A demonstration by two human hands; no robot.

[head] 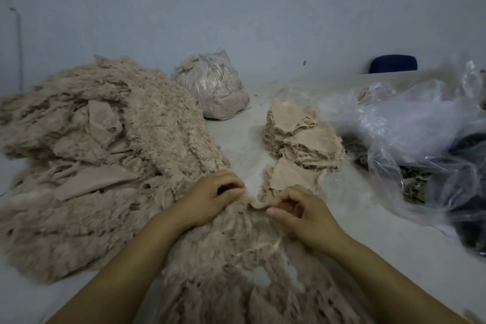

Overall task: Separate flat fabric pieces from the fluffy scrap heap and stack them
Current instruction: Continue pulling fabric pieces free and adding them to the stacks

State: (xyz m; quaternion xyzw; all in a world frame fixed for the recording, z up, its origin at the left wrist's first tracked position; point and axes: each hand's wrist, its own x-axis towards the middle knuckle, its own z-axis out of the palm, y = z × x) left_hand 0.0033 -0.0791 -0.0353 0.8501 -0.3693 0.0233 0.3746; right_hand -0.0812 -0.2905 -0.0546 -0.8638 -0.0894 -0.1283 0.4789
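The flat fabric piece (256, 204) was beige, thin and crumpled, lying at the fluffy scrap heap's (105, 166) near edge. Its long axis ran left-right. Left hand (210, 196) and right hand (297, 209) each pinched one end. The stack (302, 134) stood just beyond.

Scrap heap (105, 166) left, flat-piece stack (302, 137) right, bags behind

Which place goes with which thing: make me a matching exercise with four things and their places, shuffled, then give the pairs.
Things:
1. tall stack of flat beige fabric pieces
2. big beige fluffy scrap heap
3. tied clear plastic bag stuffed with beige scraps
4. dark blue chair back

Places:
A. beyond the table's far right edge
B. far centre of the table
C. left of both hands
D. right of centre, beside loose clear plastic

Pairs: 1-D, 2-C, 3-B, 4-A
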